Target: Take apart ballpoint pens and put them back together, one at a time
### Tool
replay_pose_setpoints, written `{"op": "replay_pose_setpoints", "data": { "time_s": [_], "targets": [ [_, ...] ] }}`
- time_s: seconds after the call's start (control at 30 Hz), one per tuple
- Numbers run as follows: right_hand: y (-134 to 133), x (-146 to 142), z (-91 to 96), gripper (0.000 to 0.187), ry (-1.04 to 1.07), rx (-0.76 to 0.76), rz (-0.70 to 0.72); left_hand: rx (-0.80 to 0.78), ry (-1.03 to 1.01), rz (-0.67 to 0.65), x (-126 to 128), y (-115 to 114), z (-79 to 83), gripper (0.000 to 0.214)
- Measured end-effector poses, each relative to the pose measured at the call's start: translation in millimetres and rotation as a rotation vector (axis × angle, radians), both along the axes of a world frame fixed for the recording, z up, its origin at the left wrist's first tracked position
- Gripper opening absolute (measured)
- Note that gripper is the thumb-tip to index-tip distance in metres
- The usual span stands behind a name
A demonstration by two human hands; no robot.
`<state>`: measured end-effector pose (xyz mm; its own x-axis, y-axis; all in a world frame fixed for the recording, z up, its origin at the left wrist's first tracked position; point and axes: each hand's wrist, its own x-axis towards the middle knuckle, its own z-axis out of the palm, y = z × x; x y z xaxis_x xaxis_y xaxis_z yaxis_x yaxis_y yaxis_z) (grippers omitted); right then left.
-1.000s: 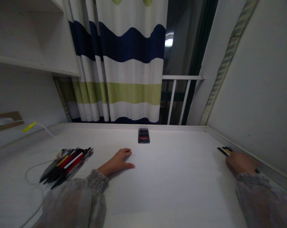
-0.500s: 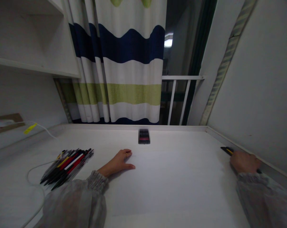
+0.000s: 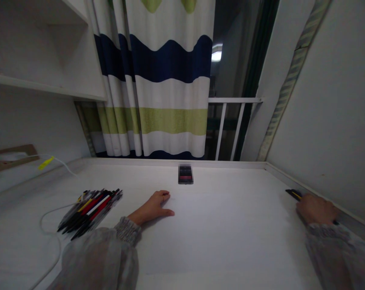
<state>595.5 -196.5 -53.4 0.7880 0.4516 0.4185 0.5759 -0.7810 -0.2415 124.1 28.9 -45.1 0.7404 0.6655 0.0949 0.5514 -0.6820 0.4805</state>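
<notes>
My left hand [image 3: 156,207] lies on the white tabletop, its thumb spread away from the fingers and nothing in its grasp. It rests at the left side of what looks like a large white sheet [image 3: 200,233], whose edges are faint. Far to the right, my right hand [image 3: 317,208] is closed around a slim black thing with a yellow stripe [image 3: 293,194]. One end of that thing sticks out to the left of the fist and a short black end shows behind it; the middle is hidden. A bunch of pens [image 3: 90,211] lies left of my left hand.
A small dark blurred object [image 3: 185,174] sits near the back edge of the table [image 3: 236,177]. A white cable [image 3: 51,233] runs along the left, beside the pens. A shelf [image 3: 43,90] overhangs at upper left. The right wall [image 3: 336,141] stands close to my right hand.
The view has shifted slightly, so everything appears a little farther right. Both hands keep their poses, and my right hand still grips the black thing beside the wall.
</notes>
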Motion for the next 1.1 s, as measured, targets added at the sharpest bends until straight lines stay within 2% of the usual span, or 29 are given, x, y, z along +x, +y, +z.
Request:
{"op": "replay_pose_setpoints", "data": {
  "time_s": [0.03, 0.07, 0.2, 0.27, 0.37, 0.47, 0.6, 0.7, 0.8, 0.97, 1.1],
  "targets": [
    [0.8, -6.2, 3.5, 0.035, -0.066, -0.056, -0.111, 0.009, -0.005, -0.006, -0.3, 1.1, -1.8, 0.069],
    [2.0, -13.5, 7.5, 0.034, -0.127, -0.105, -0.132, 0.021, -0.013, -0.016, -0.7, 2.4, -3.9, 0.069],
    [12.6, -46.9, 26.4, 0.031, -0.245, -0.229, -0.039, 0.074, -0.042, -0.054, -1.6, 7.5, -10.6, 0.065],
    [22.2, -65.6, 35.6, 0.029, -0.312, -0.269, 0.049, 0.078, -0.03, -0.059, -1.8, 7.8, -10.2, 0.064],
    [42.2, -98.4, 46.4, 0.03, -0.348, -0.195, 0.174, 0.066, -0.01, -0.047, -2.1, 4.4, -5.2, 0.062],
    [65.0, -137.2, 52.4, 0.029, -0.376, -0.182, 0.312, 0.058, -0.006, -0.034, -2.4, -1.2, -0.4, 0.061],
    [90.4, -192.6, 53.8, 0.025, -0.285, -0.127, 0.656, 0.106, -0.031, 0.006, -3.1, -5.3, 3.0, 0.056],
    [101.2, -227.7, 48.5, 0.024, -0.204, -0.159, 0.855, 0.205, -0.016, 0.159, -8.9, -3.7, 7.2, 0.042],
    [104.3, -248.4, 37.7, 0.025, -0.198, -0.175, 0.94, 0.331, 0.07, 0.42, -23.6, 0.2, 14.5, 0.033],
    [100.0, -249.6, 23.1, 0.027, -0.175, -0.203, 0.996, 0.511, 0.271, 0.719, -53.6, 3.2, 27.3, 0.033],
    [98.3, -241.7, 20.7, 0.027, -0.093, -0.156, 0.996, 0.532, 0.33, 0.84, -67.1, 6.3, 29.5, 0.035]
  ]
}}
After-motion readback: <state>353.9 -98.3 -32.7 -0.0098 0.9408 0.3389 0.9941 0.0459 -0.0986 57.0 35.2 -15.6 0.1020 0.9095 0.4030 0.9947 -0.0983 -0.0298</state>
